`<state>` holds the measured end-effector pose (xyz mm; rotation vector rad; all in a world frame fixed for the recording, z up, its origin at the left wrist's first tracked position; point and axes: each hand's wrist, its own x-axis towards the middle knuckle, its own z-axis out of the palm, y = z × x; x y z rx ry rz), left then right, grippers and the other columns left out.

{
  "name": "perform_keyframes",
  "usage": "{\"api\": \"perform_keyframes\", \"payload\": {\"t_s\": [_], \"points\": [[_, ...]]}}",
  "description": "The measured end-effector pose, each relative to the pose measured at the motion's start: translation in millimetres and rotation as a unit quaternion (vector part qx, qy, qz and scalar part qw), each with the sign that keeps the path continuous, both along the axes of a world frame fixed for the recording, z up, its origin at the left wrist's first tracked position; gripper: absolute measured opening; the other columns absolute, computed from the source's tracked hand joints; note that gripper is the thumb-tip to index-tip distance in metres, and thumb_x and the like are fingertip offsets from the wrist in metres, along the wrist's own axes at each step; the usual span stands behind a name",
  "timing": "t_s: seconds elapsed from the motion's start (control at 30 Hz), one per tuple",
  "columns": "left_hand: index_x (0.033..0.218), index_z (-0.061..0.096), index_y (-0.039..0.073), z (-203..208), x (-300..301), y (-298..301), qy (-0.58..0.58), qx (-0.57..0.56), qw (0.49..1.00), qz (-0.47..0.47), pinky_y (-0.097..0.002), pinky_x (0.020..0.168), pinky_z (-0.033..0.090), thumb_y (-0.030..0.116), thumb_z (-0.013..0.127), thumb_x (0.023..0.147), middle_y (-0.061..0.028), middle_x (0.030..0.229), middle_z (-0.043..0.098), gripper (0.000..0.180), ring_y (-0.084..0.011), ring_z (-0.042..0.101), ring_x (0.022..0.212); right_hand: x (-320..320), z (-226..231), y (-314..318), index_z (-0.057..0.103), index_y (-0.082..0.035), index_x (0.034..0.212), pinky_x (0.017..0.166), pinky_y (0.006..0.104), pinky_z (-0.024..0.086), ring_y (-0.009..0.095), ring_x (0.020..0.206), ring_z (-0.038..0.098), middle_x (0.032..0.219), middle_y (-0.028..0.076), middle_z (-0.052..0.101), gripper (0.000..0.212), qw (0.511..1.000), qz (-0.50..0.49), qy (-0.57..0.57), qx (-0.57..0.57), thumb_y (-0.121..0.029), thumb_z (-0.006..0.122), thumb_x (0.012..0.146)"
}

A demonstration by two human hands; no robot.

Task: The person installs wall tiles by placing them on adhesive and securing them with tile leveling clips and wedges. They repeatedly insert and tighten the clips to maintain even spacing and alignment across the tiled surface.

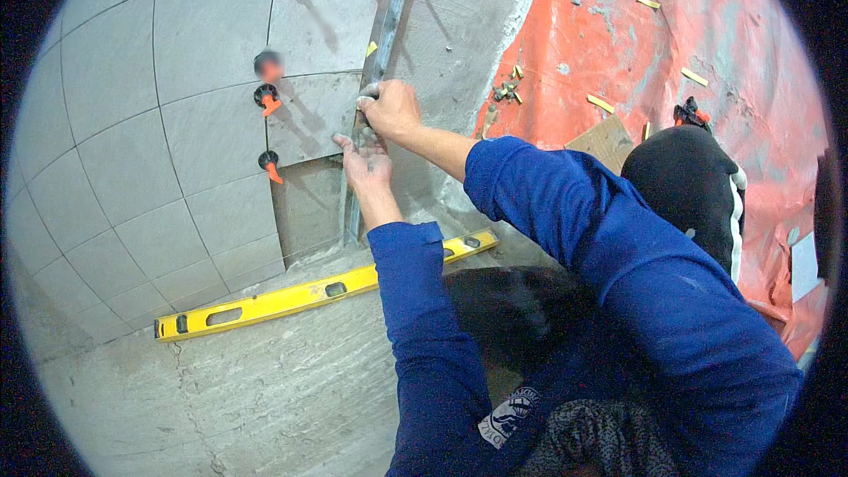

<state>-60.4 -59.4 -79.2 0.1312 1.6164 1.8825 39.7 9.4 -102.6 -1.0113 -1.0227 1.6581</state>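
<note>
My right hand (395, 111) is closed in a pinch at the edge of a metal straightedge (382, 57); whatever its fingertips hold is too small to make out. Just below it, my left hand (366, 166) is turned palm up, thumb apart from the fingers, with nothing visible in it. The left thumb is by the lower right corner of a grey tile (309, 110). The straightedge runs along the right side of this tile and passes behind my hands. Black tile levelling clips with orange handles (268, 99) stand in the joint left of the tile.
A yellow spirit level (291, 298) lies across the rough concrete below the tiles. Bare screed (309, 203) shows beneath the worked tile. To the right, a red sheet (565, 44) carries scattered yellow wedges (601, 104), a cardboard piece (605, 141) and another clip (692, 113).
</note>
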Motion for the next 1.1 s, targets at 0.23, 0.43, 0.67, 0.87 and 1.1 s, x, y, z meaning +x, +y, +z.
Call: {"api": "perform_keyframes", "payload": {"t_s": [0.23,0.43,0.67,0.87,1.1], "points": [[0.103,0.056,-0.005,37.6,4.4,-41.8,0.293,-0.205,0.934,-0.001,-0.0266,0.038,0.044,0.028,0.072,0.085,-0.008,0.076,0.063,0.041,-0.0175,0.057,0.045,-10.7,0.5,-1.2,0.072,-0.002,0.088,0.069,0.0381,0.051,0.03,0.073,0.068,0.077,0.019,0.068,0.023,0.999,-0.038,0.027,-0.002,-0.021,0.069,0.075],[0.101,0.058,-0.004,60.9,-5.8,-54.3,0.485,-0.087,0.866,0.088,-0.0252,0.043,0.046,0.011,0.075,0.08,-0.0089,0.08,0.064,0.031,-0.0144,0.058,0.052,-10.7,-4.4,3.0,0.074,-0.005,0.083,0.074,0.0426,0.052,0.035,0.076,0.068,0.079,0.02,0.068,0.023,1.0,-0.025,0.018,0.001,-0.022,0.071,0.069],[0.099,0.057,-0.006,72.2,-4.3,-34.5,0.512,-0.073,0.854,0.055,-0.0249,0.041,0.044,0.005,0.074,0.079,-0.0088,0.077,0.061,0.029,-0.0141,0.058,0.051,-13.6,-6.2,4.4,0.071,0.001,0.088,0.064,0.0337,0.05,0.02,0.064,0.065,0.073,0.013,0.069,0.027,0.999,-0.018,-0.001,0.034,-0.019,0.076,0.07],[0.089,0.057,-0.005,69.1,-1.7,-28.3,0.449,-0.029,0.89,0.071,-0.0242,0.04,0.041,0.004,0.076,0.078,-0.0078,0.072,0.061,0.024,-0.0131,0.056,0.049,-6.1,-4.9,-16.1,0.071,0.0,0.088,0.066,0.0346,0.05,0.022,0.066,0.065,0.074,0.014,0.068,0.031,0.983,-0.126,0.015,0.131,-0.027,0.074,0.074],[0.083,0.06,-0.001,70.7,-13.0,-21.0,0.464,-0.015,0.881,0.085,-0.0259,0.041,0.037,0.005,0.075,0.079,-0.0064,0.066,0.061,0.017,-0.0117,0.051,0.045,-5.0,-14.5,-61.4,0.067,-0.003,0.103,0.064,0.0388,0.049,0.023,0.067,0.064,0.075,0.017,0.065,0.032,0.986,0.006,-0.066,0.154,-0.029,0.065,0.083]]}}
